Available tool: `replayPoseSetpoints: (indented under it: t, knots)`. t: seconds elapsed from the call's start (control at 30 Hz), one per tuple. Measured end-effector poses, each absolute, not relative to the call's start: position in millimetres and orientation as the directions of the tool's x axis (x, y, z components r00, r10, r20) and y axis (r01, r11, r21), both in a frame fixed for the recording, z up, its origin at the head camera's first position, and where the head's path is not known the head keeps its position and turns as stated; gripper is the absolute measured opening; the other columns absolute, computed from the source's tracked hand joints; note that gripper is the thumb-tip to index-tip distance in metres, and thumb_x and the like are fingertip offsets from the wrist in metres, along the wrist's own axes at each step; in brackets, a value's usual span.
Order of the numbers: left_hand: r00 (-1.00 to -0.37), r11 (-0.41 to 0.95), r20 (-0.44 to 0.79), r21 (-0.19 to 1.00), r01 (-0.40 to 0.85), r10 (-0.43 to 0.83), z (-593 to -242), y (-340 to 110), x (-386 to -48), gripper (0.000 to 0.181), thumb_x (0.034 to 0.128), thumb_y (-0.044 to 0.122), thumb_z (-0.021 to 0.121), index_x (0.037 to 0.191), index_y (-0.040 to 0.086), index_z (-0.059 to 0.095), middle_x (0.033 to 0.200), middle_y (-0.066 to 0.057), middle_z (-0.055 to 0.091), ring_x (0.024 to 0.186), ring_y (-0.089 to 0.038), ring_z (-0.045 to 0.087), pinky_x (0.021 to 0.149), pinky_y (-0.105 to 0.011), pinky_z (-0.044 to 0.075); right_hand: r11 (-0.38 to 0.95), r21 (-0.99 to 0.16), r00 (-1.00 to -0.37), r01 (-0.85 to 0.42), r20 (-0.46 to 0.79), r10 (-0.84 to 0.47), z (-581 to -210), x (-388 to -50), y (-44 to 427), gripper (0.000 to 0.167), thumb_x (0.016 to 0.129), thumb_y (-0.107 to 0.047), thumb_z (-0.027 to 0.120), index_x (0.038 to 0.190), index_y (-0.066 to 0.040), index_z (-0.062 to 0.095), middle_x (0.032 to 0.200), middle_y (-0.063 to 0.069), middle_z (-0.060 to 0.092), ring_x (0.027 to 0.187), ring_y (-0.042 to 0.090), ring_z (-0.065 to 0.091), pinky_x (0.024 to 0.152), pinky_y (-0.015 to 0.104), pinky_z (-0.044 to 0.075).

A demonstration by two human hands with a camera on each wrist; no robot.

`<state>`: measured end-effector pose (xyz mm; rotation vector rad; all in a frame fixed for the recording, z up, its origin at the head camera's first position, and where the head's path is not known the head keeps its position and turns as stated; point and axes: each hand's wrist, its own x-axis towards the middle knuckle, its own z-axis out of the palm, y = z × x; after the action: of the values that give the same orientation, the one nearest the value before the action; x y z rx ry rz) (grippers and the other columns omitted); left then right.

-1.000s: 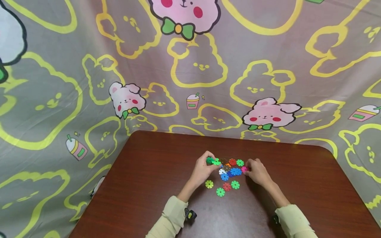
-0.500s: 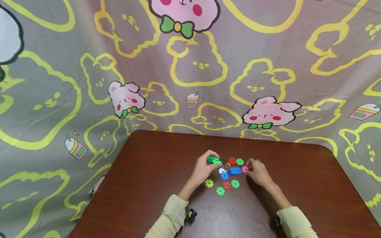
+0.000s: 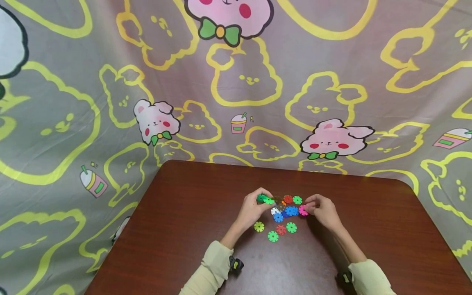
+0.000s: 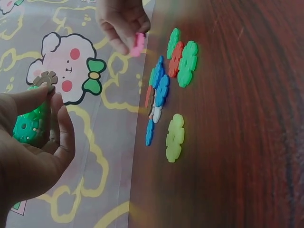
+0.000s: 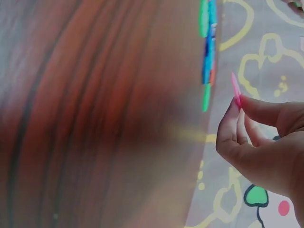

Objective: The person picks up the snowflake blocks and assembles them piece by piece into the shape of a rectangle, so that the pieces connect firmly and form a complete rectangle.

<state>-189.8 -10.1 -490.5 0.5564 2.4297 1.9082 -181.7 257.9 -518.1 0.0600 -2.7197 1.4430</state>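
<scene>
In the head view my left hand (image 3: 253,207) holds joined interlocking plastic discs with notched rims. In the left wrist view these are green discs (image 4: 26,128) with a brown disc (image 4: 46,78) at the top, the brown one pinched by the thumb and a finger. My right hand (image 3: 324,211) pinches a pink notched disc (image 3: 303,210) by its edge. The right wrist view shows the pink disc (image 5: 235,89) edge-on, raised off the table between thumb and fingertips. Between the hands lie loose discs, among them blue (image 3: 291,211), white (image 3: 275,211) and red (image 3: 287,199).
Nearer the body, a yellow disc (image 3: 259,226), a faded red disc (image 3: 281,230) and two green discs, one the nearest disc (image 3: 273,236), lie flat on the brown table (image 3: 184,229). A patterned cloth (image 3: 206,123) hangs behind the table.
My right hand and forearm have shifted slightly right and turned, with the pink disc still pinched and showing more of its face. The left hand stays nearly in place with its discs.
</scene>
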Motion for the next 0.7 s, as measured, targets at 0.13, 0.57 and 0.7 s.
replayPoseSetpoints:
  t: [0.13,0.57,0.7]
  knots:
    - [-0.936,0.202,0.214,0.940,0.276,0.280,-490.9,-8.5,-189.8,0.014,0.0898,0.004,0.080,0.100,0.011,0.073,0.087,0.002,0.069,0.065,-0.007,0.051,0.057,-0.023,0.042,0.460,-0.886,-0.998,-0.060,0.057,-0.020,-505.9,-175.1,253.1,0.022,0.090,0.015,0.067,0.111,0.013,0.062,0.094,0.019,0.071,0.081,0.026,0.070,0.068,0.024,0.057]
    - [-0.936,0.205,0.210,0.940,0.273,0.282,-491.9,-3.3,-189.8,0.014,0.0884,0.003,0.080,0.100,0.005,0.074,0.088,0.002,0.070,0.067,-0.006,0.051,0.058,-0.021,0.042,0.286,-0.952,-0.988,-0.109,0.073,-0.134,-471.2,-160.7,234.0,0.025,0.095,0.009,0.068,0.117,0.013,0.057,0.096,0.021,0.065,0.074,0.021,0.066,0.064,0.036,0.062]
    - [-0.934,0.208,0.202,0.940,0.269,0.296,-492.4,-2.9,-188.7,0.013,0.0891,0.003,0.080,0.100,0.006,0.074,0.089,0.001,0.071,0.066,-0.005,0.051,0.059,-0.021,0.042,0.356,-0.918,-0.983,-0.176,0.146,-0.109,-468.6,-159.4,230.6,0.021,0.094,0.003,0.072,0.111,0.009,0.063,0.094,0.018,0.069,0.071,0.020,0.066,0.062,0.032,0.059]
